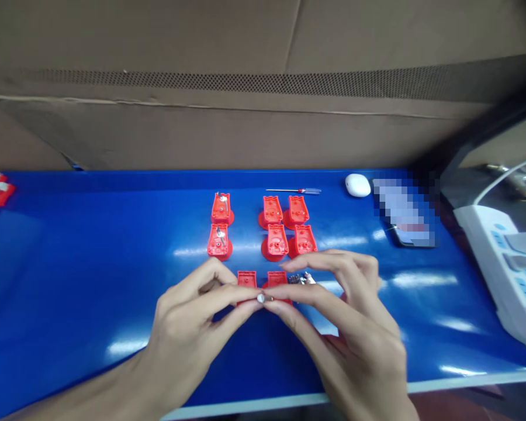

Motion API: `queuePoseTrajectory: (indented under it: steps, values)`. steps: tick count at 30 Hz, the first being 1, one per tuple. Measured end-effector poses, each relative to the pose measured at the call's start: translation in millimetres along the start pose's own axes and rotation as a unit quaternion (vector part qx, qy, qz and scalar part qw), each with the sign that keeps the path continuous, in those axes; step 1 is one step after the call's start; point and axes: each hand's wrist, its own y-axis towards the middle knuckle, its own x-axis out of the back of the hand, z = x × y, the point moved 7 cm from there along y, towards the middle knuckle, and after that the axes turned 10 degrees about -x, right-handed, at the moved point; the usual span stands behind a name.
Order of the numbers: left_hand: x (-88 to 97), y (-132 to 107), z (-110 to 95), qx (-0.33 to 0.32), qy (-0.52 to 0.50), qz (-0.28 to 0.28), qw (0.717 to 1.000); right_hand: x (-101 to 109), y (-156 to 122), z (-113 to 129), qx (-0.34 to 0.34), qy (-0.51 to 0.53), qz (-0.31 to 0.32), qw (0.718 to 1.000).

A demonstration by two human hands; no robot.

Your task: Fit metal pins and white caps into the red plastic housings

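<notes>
Between thumb and forefinger, my left hand (193, 321) pinches a small metal part (261, 298) with a pale, round end. My right hand (346, 327) grips the other end of the same part, its fingertips almost meeting those of the left. Just behind the fingertips are two red plastic housings (246, 278), partly hidden by my hands. Some small metal pieces (304, 279) lie beside them, under my right fingers. Farther back on the left, two more red housings (220, 241) each have a metal piece inside. Several others (277, 241) stand in pairs to their right.
A screwdriver (296, 190) lies behind the housings on the blue table (92, 263). At the back right are a white rounded case (357, 185) and a phone (405, 213). A white power strip (504, 263) runs along the right edge. Cardboard (245, 140) walls the back.
</notes>
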Motion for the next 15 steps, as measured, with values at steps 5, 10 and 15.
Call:
queuePoseTrajectory:
  steps: [5,10,15]
  values:
    - [-0.2,0.4,-2.3,-0.005,0.002,0.005,1.0,1.5,0.6,0.9,0.009,-0.012,-0.007,1.0]
    - [0.1,0.0,-2.4,-0.007,0.002,-0.001,1.0,2.5,0.6,4.5,0.009,-0.023,-0.002,1.0]
    - [-0.9,-0.7,-0.1,-0.009,-0.002,0.003,1.0,0.8,0.3,9.6,0.026,-0.051,0.007,0.998]
